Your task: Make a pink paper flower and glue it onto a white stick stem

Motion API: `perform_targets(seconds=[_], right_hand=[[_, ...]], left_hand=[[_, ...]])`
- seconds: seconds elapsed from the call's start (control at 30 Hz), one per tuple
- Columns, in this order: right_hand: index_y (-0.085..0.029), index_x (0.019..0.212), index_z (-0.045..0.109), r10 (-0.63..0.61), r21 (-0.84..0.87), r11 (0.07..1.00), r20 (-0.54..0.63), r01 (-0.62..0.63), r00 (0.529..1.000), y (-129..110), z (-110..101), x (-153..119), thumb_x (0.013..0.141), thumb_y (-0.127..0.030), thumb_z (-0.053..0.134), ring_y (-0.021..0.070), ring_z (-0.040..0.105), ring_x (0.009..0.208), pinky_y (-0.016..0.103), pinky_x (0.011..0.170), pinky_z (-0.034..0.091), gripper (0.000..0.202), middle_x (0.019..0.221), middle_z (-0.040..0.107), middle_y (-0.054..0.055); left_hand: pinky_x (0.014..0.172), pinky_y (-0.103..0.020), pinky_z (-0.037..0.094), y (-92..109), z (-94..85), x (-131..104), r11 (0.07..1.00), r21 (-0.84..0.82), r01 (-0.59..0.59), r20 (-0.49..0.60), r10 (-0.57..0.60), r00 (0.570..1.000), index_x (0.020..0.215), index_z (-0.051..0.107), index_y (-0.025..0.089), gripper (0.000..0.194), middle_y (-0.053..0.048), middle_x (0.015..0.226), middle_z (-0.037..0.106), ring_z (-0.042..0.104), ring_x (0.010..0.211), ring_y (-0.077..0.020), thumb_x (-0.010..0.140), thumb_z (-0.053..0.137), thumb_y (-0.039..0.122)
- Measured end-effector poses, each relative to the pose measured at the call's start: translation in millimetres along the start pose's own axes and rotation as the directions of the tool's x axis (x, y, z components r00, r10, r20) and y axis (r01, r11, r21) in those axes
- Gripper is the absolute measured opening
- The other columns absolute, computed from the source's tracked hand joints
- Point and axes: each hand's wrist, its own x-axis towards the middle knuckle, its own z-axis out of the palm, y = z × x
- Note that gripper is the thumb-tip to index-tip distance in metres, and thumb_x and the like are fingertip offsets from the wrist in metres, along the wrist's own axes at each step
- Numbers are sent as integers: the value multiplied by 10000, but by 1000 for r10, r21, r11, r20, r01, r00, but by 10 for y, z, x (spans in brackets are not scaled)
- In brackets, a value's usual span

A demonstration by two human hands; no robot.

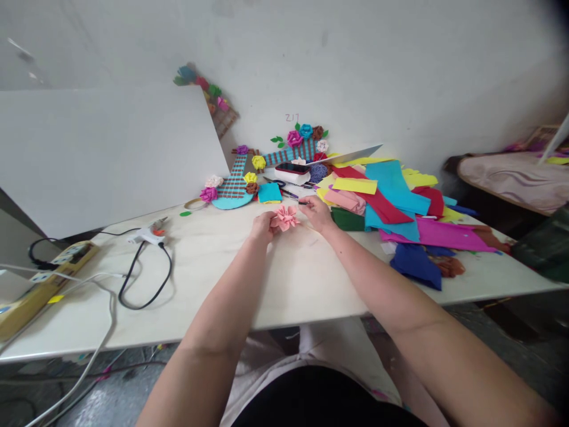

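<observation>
A pink paper flower (287, 218) with pointed petals is held a little above the white table (213, 255). My left hand (264, 226) pinches it at its left edge. Just to the right of the petals, my right hand (317, 213) is closed on a thin dark-tipped tool (303, 203), too small to name. A thin pale strip (311, 228) runs from near the flower under my right hand. Behind my hands lie scissors (278, 182) and a turquoise paper square (269, 193).
Bright crepe paper sheets (391, 190) pile up at the right. A white glue gun (149, 234) with a looped cable and a power strip (48, 279) are at the left. Flower-trimmed turquoise guitar shapes (233, 190), a phone (292, 169) and a white board (111, 160) stand behind.
</observation>
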Motion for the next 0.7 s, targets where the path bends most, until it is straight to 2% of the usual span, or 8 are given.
perform_targets(seconds=[0.1, 0.2, 0.27, 0.37, 0.7], right_hand=[[-186, 902, 659, -194, -28, 980, 26, 195, 981, -84, -39, -23, 730, -353, 602, 191, 578, 864, 336, 778, 483, 247, 1059, 616, 88], [-185, 891, 667, -387, -82, 915, 96, 395, 917, -158, -50, -56, 739, -364, 628, 231, 563, 1024, 369, 901, 456, 238, 1085, 600, 111], [-194, 873, 670, -453, -139, 869, 163, 475, 876, -178, -41, -74, 736, -349, 648, 241, 553, 1061, 390, 953, 431, 208, 1097, 600, 108], [-207, 855, 673, -469, -214, 830, 231, 515, 852, -171, -18, -92, 738, -309, 654, 248, 555, 1065, 407, 963, 423, 157, 1125, 607, 100], [-201, 787, 711, -504, -304, 761, 279, 573, 817, -171, 27, -93, 735, -228, 647, 232, 599, 977, 383, 897, 459, 87, 1078, 658, 91]], left_hand=[[563, -300, 526, 29, 26, -20, 998, -16, 55, -94, -57, 994, 735, 535, 163, 189, -10, 545, 560, 595, 518, -159, 578, 641, 160], [590, -305, 544, 58, 55, -56, 995, -42, 90, -136, -95, 986, 762, 559, 145, 193, -43, 620, 621, 624, 561, -165, 579, 615, 118], [595, -300, 548, 73, 69, -80, 994, -58, 95, -145, -102, 984, 774, 570, 139, 205, -47, 632, 630, 623, 560, -159, 576, 595, 93], [591, -300, 549, 86, 79, -106, 994, -67, 90, -144, -99, 985, 770, 580, 132, 209, -47, 625, 629, 620, 557, -159, 569, 577, 76], [563, -319, 540, 81, 74, -139, 998, -21, 66, -99, -68, 993, 726, 591, 125, 186, -52, 573, 612, 615, 532, -185, 541, 592, 102]])
